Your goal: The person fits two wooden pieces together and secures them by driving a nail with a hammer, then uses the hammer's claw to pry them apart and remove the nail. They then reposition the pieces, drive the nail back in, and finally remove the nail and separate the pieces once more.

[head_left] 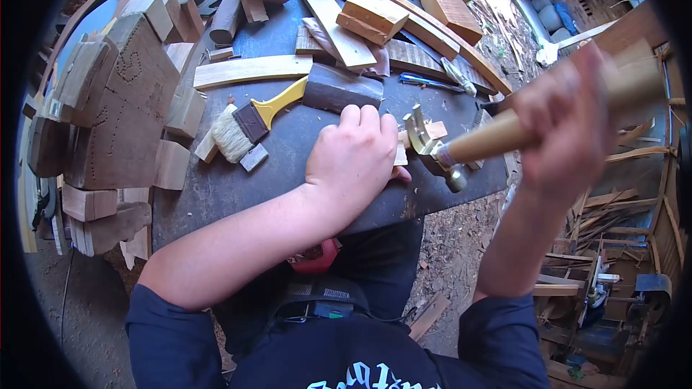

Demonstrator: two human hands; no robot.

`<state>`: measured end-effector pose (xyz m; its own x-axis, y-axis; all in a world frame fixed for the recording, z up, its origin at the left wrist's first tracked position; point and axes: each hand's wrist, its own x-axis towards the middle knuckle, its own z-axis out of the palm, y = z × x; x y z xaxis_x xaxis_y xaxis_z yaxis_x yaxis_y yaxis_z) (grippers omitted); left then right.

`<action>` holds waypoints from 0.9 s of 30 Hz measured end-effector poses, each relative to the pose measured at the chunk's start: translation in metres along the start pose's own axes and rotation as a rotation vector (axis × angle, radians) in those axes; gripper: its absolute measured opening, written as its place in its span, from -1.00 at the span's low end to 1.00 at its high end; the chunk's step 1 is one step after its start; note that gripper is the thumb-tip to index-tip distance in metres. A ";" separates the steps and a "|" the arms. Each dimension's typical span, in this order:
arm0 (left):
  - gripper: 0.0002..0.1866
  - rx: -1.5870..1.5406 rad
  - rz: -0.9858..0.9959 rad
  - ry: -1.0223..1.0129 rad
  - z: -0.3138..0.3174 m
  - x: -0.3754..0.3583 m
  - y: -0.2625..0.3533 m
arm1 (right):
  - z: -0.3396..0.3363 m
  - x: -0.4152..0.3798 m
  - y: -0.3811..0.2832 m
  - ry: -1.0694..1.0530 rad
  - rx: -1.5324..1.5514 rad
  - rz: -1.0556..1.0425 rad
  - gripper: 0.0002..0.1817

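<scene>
My right hand (566, 119), smeared by motion, is wrapped round the wooden handle of a claw hammer (490, 137). The brass-coloured hammer head, with claw and round face, is close to the fingers of my left hand. My left hand (353, 162) is closed over a small pale wood piece (401, 153) on the dark tabletop; most of that piece is hidden under the fingers. Just behind my left hand lies a dark, rounded block (342, 88). To its left rests a wide paintbrush (249, 121) with a yellow handle and pale bristles.
Several wood offcuts (371, 18) are heaped at the back of the dark table (281, 162). A blue pen (430, 82) lies before them. On the left stands a large brown wooden form (122, 108) with blocks around it. Scrap timber (613, 209) is stacked at the right.
</scene>
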<state>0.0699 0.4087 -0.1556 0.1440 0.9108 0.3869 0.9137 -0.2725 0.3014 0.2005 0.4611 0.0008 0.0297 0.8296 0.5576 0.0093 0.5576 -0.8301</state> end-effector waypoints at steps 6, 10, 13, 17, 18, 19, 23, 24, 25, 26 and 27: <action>-0.50 -0.050 0.095 0.054 0.008 0.002 -0.003 | -0.079 -0.039 0.003 -0.226 0.268 -0.178 -0.79; -0.33 -0.025 0.091 0.053 0.007 0.002 0.003 | -0.036 -0.017 0.000 -0.143 0.094 -0.113 -0.88; -0.36 0.018 0.109 0.051 0.007 0.002 0.001 | 0.007 -0.015 -0.004 -0.090 -0.114 -0.111 -0.82; -0.39 -0.126 0.054 0.023 0.008 0.003 -0.010 | -0.105 0.017 0.030 0.116 0.221 0.227 -0.74; -0.39 -0.186 0.015 0.022 0.007 0.005 -0.014 | -0.149 0.025 0.048 0.221 0.261 0.304 -0.76; -0.40 -0.182 0.032 0.051 0.004 0.004 -0.011 | -0.170 0.024 0.054 0.289 0.307 0.298 -0.76; -0.52 -0.082 0.099 0.017 0.003 0.007 -0.003 | -0.137 -0.013 0.010 -0.046 0.362 0.077 -0.82; -0.56 -0.054 0.132 -0.012 0.001 0.006 -0.002 | -0.119 -0.015 0.005 -0.050 0.294 0.088 -0.84; -0.58 -0.028 0.160 -0.023 -0.003 0.007 -0.001 | -0.104 -0.016 0.002 -0.056 0.292 0.096 -0.83; -0.61 -0.035 0.180 -0.029 -0.007 0.010 -0.004 | -0.097 -0.014 0.000 -0.111 0.254 0.062 -0.81; -0.63 -0.048 0.191 -0.035 -0.011 0.011 -0.007 | -0.089 -0.013 -0.004 -0.121 0.202 0.023 -0.81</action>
<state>0.0606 0.4173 -0.1442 0.3271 0.8512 0.4104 0.8496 -0.4551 0.2668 0.2895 0.4453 -0.0040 -0.0922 0.8331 0.5454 -0.1904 0.5228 -0.8309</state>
